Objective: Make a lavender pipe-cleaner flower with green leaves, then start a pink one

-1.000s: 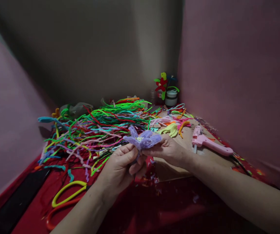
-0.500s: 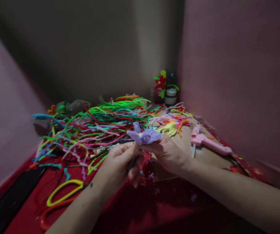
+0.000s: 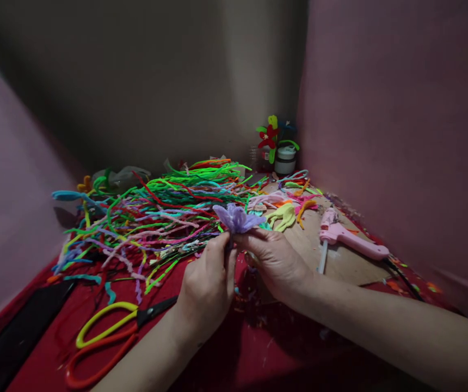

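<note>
A purple pipe-cleaner flower (image 3: 237,218) is held up in the middle of the view, above a red cloth (image 3: 258,348). My left hand (image 3: 207,286) is closed around the stem just under the petals. My right hand (image 3: 272,258) pinches the flower's base from the right, fingers curled. Behind the flower lies a big heap of coloured pipe cleaners (image 3: 152,209).
Scissors with yellow and orange handles (image 3: 103,337) lie at the front left. A pink glue gun (image 3: 350,237) rests on a cardboard sheet (image 3: 340,261) to the right. Loose petals (image 3: 285,215) lie behind my hands. A small jar with finished flowers (image 3: 285,158) stands in the far corner.
The flower has been turned upright and its petals pushed closer together. My left hand has shifted up the stem, with its back now facing me. The scissors' blades have come into sight.
</note>
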The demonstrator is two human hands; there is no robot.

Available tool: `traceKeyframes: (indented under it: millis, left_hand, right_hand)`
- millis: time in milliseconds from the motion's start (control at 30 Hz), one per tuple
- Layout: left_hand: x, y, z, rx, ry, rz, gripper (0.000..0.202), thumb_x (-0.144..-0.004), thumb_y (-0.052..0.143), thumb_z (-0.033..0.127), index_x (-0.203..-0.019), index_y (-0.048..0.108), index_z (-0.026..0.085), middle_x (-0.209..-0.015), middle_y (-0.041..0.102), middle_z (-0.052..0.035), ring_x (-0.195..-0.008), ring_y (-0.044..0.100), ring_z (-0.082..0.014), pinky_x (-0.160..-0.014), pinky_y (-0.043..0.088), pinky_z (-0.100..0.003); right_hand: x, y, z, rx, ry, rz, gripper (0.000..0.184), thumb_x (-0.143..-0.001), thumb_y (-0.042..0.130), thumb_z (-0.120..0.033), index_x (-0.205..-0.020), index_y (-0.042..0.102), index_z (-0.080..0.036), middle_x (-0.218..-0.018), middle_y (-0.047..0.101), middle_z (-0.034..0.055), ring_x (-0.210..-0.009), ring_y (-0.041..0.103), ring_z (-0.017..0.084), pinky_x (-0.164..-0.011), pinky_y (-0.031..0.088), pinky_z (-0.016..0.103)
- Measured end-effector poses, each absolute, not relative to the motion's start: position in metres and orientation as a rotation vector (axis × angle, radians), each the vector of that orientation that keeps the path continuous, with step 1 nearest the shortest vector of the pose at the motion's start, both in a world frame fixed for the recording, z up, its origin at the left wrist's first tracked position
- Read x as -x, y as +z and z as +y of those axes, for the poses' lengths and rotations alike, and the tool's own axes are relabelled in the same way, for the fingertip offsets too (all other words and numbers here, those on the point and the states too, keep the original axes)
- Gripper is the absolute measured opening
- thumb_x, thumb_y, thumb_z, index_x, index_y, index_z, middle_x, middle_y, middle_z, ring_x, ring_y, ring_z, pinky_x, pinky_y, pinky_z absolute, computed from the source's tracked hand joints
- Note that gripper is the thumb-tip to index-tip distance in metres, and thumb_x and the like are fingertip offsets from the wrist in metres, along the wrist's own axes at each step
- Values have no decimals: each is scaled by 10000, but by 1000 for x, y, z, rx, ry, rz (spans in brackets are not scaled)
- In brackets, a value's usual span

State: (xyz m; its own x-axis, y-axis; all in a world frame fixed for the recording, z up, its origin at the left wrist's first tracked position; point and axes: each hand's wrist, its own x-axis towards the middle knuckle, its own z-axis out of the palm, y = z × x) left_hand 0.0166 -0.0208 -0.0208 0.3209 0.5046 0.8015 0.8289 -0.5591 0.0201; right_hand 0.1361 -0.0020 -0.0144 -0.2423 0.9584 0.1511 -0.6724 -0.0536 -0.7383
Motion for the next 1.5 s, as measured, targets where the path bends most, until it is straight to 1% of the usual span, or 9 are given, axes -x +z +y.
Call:
traceKeyframes:
  millis: [300,567,667,800,1000,1133,1300,1400,1500]
  left_hand:
    - [-15,-13,-21,2324,-1308,-1356,176,-828,511,145,-994,571,133,-758,687,-43,-609,653,-133,-584,475,-212]
    - [-16,8,-26,2681,-2443,-1958,85,-812,553,197,-880,571,150,-640,616,21,-453,576,-94,-495,453,-213]
    - [-15,12,-25,2693,-2664,-1959,66,-795,570,164,-853,582,136,-605,626,12,-411,558,-85,-453,427,-192]
    - [-12,12,-21,2780,-2802,-1983,32,-781,575,147,-792,600,131,-559,613,17,-362,530,-71,-392,383,-160]
    - [-13,10,-16,2892,-2614,-2086,92,-769,579,167,-695,598,115,-577,612,-4,-414,523,-70,-444,399,-178]
    - [-17,2,-24,2656,-2131,-2019,110,-820,539,238,-836,611,157,-541,564,27,-454,493,-83,-461,388,-189]
    - [-16,-6,-28,2517,-1754,-1696,214,-775,581,209,-985,622,201,-811,654,-18,-657,581,-125,-589,441,-216]
    - [-14,-2,-27,2522,-1793,-1774,157,-752,607,210,-900,658,204,-659,614,10,-542,536,-106,-497,411,-200]
    - [-12,6,-26,2613,-2140,-1987,67,-758,606,222,-791,650,183,-539,531,41,-402,452,-64,-388,349,-174]
  right_hand:
    - [-139,-20,-1,574,1377,-1031,159,-701,692,-283,-846,709,-220,-925,662,11,-937,556,172,-864,409,334]
    - [-147,-14,0,515,1488,-1149,154,-733,666,-343,-780,691,-199,-699,612,2,-753,564,158,-740,435,325]
    - [-148,-12,1,414,1576,-1154,111,-757,647,-294,-777,688,-192,-659,605,-9,-673,559,137,-724,428,312]
    - [-147,-14,3,277,1824,-1144,175,-808,576,-300,-779,679,-162,-589,605,3,-514,534,127,-574,393,287]
    - [-148,-17,6,360,1785,-1019,73,-716,677,-232,-721,671,-160,-588,564,-24,-546,489,94,-566,350,241]
    - [-146,-15,6,401,1763,-921,97,-651,730,-242,-708,689,-175,-615,582,-29,-587,481,97,-617,363,249]
    - [-143,-14,4,399,1751,-894,112,-620,745,-228,-722,709,-198,-666,616,-26,-669,507,109,-706,378,256]
    - [-145,-16,5,411,1726,-931,115,-630,736,-250,-731,714,-200,-688,626,-14,-697,517,121,-718,383,264]
    - [-147,-17,7,409,1713,-1004,134,-644,723,-256,-767,713,-204,-702,623,-13,-675,517,118,-707,388,270]
